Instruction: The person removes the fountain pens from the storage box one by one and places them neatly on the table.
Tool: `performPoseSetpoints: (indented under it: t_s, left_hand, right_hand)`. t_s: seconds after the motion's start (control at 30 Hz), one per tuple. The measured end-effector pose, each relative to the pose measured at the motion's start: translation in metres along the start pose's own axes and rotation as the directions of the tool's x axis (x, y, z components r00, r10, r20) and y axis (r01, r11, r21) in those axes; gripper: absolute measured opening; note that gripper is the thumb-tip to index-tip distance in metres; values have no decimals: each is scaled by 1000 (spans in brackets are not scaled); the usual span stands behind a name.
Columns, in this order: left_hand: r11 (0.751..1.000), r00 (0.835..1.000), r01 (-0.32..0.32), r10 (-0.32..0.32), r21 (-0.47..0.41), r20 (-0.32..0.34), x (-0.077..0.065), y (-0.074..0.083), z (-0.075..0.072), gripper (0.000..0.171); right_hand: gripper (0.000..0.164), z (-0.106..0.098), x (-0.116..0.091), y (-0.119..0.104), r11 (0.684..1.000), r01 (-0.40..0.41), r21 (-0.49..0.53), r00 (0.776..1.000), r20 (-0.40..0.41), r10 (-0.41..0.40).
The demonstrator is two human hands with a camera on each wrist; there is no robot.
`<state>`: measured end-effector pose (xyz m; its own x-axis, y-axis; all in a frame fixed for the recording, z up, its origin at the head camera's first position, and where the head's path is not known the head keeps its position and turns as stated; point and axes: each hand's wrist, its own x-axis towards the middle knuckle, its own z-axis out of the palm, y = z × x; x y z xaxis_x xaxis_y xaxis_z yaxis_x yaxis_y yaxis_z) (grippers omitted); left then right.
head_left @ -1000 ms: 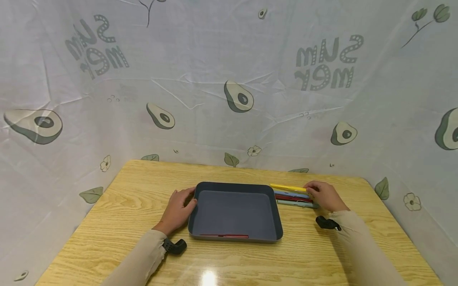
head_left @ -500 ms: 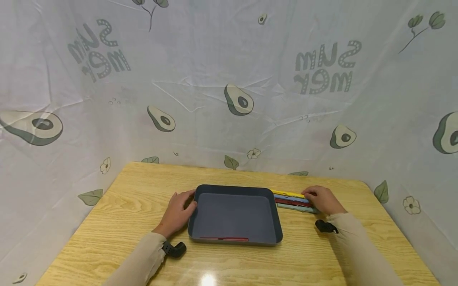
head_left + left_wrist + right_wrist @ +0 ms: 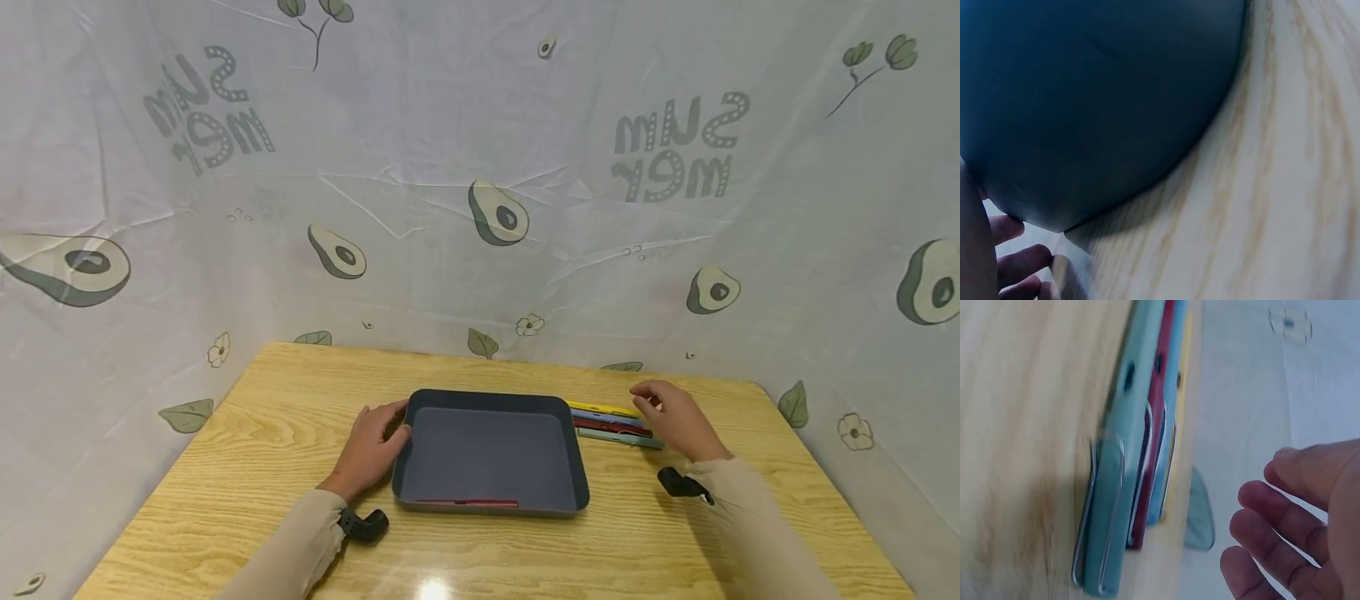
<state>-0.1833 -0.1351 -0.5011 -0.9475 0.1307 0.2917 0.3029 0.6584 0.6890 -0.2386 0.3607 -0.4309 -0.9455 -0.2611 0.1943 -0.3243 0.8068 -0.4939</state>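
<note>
A dark grey rectangular tray (image 3: 491, 454) lies on the table, with a slim red stick (image 3: 480, 502) along its near inside edge. My left hand (image 3: 371, 446) holds the tray's left side, thumb at the rim and fingers by the far corner; the fingers (image 3: 1022, 265) show beside the tray's dark wall in the left wrist view. To the tray's right lie pen-like sticks with wire clips, side by side: yellow (image 3: 603, 408), blue (image 3: 1169, 415), dark red (image 3: 1157, 400) and pale green (image 3: 1119, 450). My right hand (image 3: 675, 417) hovers by their right ends, fingers loosely bent, holding nothing.
The wooden table (image 3: 300, 400) ends at a pale curtain (image 3: 420, 283) printed with avocados, which hangs behind and at both sides. Black wrist bands with cameras sit on both wrists.
My right hand touched the yellow stick and drew it nearer, into line with the others. It has since let go and lifted slightly. My left hand stays at the tray.
</note>
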Motion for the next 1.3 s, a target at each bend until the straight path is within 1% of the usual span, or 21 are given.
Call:
performPoseSetpoints:
  t_s: [0.07, 0.2, 0.3, 0.4, 0.57, 0.7, 0.77, 0.83, 0.9, 1.03, 1.13, 1.2, 1.3]
  left_hand:
    - [1000, 1000, -2, 2, -5, -1, 0, 0, 0, 47]
    - [1000, 1000, -4, 3, -12, -2, -1, 0, 1, 47]
    - [1000, 1000, -3, 3, -18, -6, -1, 2, 1, 46]
    - [1000, 1000, -10, 9, -15, -18, -1, 4, 2, 46]
    - [1000, 1000, 17, -18, -24, -14, -1, 7, 1, 46]
    - [998, 999, 53, -53, -42, 1, 0, 8, -1, 47]
    - [997, 998, 61, -61, -45, 3, 0, 8, -1, 47]
    - [997, 998, 66, -66, -45, 3, 0, 8, -1, 47]
    - [997, 998, 66, -66, -40, 3, 0, 7, -1, 47]
    - [998, 999, 54, -53, -35, 3, 0, 6, -1, 48]
    - [998, 999, 42, -43, -35, -6, 0, 7, -2, 47]
    - [999, 999, 37, -38, -32, -12, 0, 8, -2, 47]
    - [999, 999, 35, -35, -28, -13, 0, 8, -2, 47]
  right_hand:
    - [27, 2, -3, -10, 1000, 16, -11, 1000, 1, -16]
    - [26, 5, -11, -26, 996, 78, -38, 997, -6, -78]
    - [25, 6, -16, -35, 994, 107, -35, 994, -13, -107]
    - [25, 8, -20, -44, 994, 109, -32, 994, -17, -109]
    - [24, 14, -24, -60, 992, 122, -33, 992, -14, -122]
    - [22, 20, -26, -72, 989, 146, 13, 989, -12, -146]
    - [20, 24, -27, -78, 987, 156, 47, 988, 6, -156]
    - [20, 27, -28, -84, 985, 163, 57, 986, 27, -165]
    - [21, 32, -30, -90, 984, 170, 55, 984, 47, -172]
    - [23, 41, -35, -101, 984, 180, 7, 982, 56, -180]
    - [22, 49, -38, -111, 974, 225, -19, 973, 55, -224]
    - [20, 54, -40, -119, 964, 265, -32, 963, 63, -263]
    - [17, 63, -41, -129, 951, 308, -36, 948, 95, -304]
